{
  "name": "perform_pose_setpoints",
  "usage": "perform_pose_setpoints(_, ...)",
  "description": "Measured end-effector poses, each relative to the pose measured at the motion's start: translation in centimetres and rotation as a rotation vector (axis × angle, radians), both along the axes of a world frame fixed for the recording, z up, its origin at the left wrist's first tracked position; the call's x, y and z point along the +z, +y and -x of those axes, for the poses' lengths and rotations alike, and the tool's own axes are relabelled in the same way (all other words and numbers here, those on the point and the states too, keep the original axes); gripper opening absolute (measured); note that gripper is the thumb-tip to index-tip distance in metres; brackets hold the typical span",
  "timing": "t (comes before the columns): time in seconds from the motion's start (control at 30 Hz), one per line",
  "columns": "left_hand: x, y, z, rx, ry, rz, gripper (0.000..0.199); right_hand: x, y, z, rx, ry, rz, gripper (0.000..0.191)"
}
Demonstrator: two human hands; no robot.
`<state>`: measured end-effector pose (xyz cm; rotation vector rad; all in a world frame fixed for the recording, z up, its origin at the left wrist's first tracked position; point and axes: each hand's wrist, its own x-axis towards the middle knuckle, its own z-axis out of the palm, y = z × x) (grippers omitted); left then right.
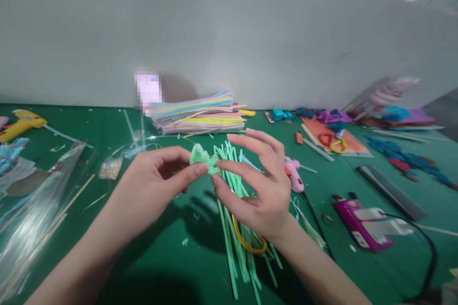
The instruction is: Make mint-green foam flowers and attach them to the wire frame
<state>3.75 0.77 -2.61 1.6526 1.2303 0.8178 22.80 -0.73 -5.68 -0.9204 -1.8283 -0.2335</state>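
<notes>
A small mint-green piece (200, 155), seemingly bent from pipe cleaner, is held up over the table. Its left side is pinched between the thumb and fingers of my left hand (157, 176). At its right end, the thumb and index finger of my right hand (259, 181) close on it, while the other fingers of that hand stay raised and spread. Beneath my right hand lies a loose bunch of mint-green pipe cleaners (229, 243). A yellow loop handle (255, 249), perhaps of scissors, rests among them, partly hidden by the hand.
A multicoloured pipe cleaner bundle (200, 116) lies by the grey wall. A pink glue gun (295, 176) and a magenta power strip (361, 228) with a cable are on the right. At left are a yellow glue gun (23, 124) and clear plastic bags (46, 200).
</notes>
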Motion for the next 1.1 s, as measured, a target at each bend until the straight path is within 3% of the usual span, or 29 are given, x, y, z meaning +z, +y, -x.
perform_pose_setpoints(0.17,0.11,-0.27,0.05,-0.081,-0.081,0.070,0.024,0.29,-0.02,-0.15,0.059,0.054,0.118,0.004)
perform_pose_setpoints(0.43,0.11,-0.36,0.25,-0.050,-0.085,0.132,0.027,0.48,-0.22,-0.09,0.105,0.109,0.171,0.009)
perform_pose_setpoints(0.77,0.13,-0.35,0.13,-0.028,-0.036,0.113,0.025,0.71,-0.11,-0.35,0.097,0.015,0.066,0.010)
perform_pose_setpoints(1.1,-0.27,-0.41,-0.18,0.004,0.031,0.022,0.025,0.46,-0.49,0.22,0.019,0.072,0.105,0.011)
